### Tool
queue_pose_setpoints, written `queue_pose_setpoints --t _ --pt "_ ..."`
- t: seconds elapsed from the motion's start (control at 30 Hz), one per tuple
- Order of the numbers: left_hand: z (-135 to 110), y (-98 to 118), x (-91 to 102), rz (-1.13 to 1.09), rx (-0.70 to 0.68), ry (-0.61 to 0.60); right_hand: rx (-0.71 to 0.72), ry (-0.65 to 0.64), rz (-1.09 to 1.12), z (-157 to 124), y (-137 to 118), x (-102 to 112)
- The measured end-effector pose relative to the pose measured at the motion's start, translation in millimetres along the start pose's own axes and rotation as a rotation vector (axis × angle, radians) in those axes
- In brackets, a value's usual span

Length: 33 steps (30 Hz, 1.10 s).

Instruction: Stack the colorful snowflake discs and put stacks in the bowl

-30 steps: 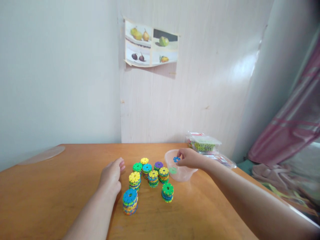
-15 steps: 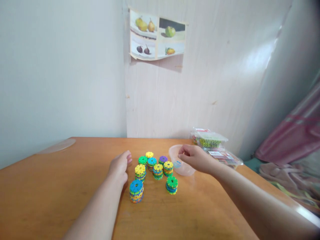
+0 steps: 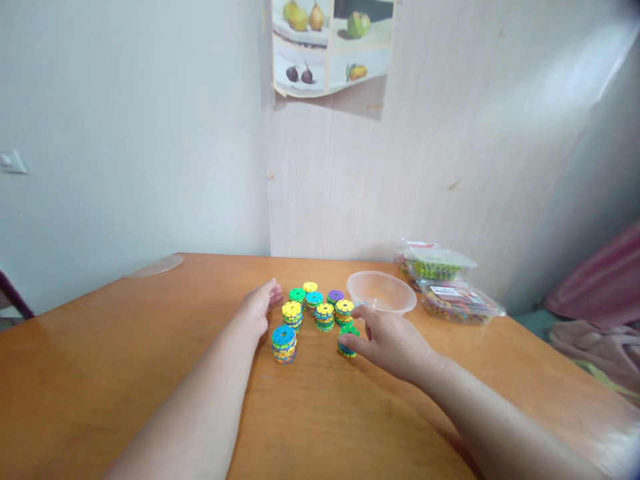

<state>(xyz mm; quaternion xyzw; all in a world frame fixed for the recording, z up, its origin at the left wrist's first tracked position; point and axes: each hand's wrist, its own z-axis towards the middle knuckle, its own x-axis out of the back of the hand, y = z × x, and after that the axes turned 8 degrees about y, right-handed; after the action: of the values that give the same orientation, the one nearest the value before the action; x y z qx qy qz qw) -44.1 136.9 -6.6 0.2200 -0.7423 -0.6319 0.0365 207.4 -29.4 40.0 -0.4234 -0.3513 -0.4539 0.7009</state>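
Observation:
Several short stacks of notched, flower-shaped plastic discs stand grouped on the wooden table. My right hand (image 3: 393, 340) is at the green-topped stack (image 3: 350, 331), its thumb across the near side and its index finger apart behind it. Whether the hand presses on the stack I cannot tell. My left hand (image 3: 261, 307) rests to the left of the group, fingers stretched out and holding nothing. Nearest to it are a yellow-topped stack (image 3: 293, 315) and a blue-topped stack (image 3: 284, 345). Just behind my right hand stands a clear plastic bowl (image 3: 383, 283), with a small bluish piece partly visible inside.
Clear food boxes, one with green contents (image 3: 435, 268) and one with a label (image 3: 463, 303), sit at the table's back right. A translucent lid (image 3: 159, 265) lies at the back left edge. A fruit picture (image 3: 330, 50) hangs on the wall behind.
My right hand has moved from over the bowl toward me, down to the green-topped stack, and its fingers have spread. My left hand stays beside the stacks. The camera view has tilted down.

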Motion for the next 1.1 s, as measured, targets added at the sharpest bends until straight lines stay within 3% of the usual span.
queue_pose_setpoints --t 0.3,0.47,0.83,1.1 --pt "-9.8 6.4 14.3 0.191 0.011 -0.278 0.076 -0.034 -0.018 1.8 7.9 -11.7" --pt "-10.8 2.3 15.0 0.270 0.011 -0.368 0.058 -0.063 -0.012 2.1 7.5 -11.3" --pt "0.1 -4.4 16.7 0.293 -0.053 -0.355 0.047 -0.109 0.056 1.9 6.1 -10.3" --pt "-9.9 -13.2 6.7 0.257 -0.159 -0.358 0.054 -0.067 0.141 -0.7 7.4 -10.0"
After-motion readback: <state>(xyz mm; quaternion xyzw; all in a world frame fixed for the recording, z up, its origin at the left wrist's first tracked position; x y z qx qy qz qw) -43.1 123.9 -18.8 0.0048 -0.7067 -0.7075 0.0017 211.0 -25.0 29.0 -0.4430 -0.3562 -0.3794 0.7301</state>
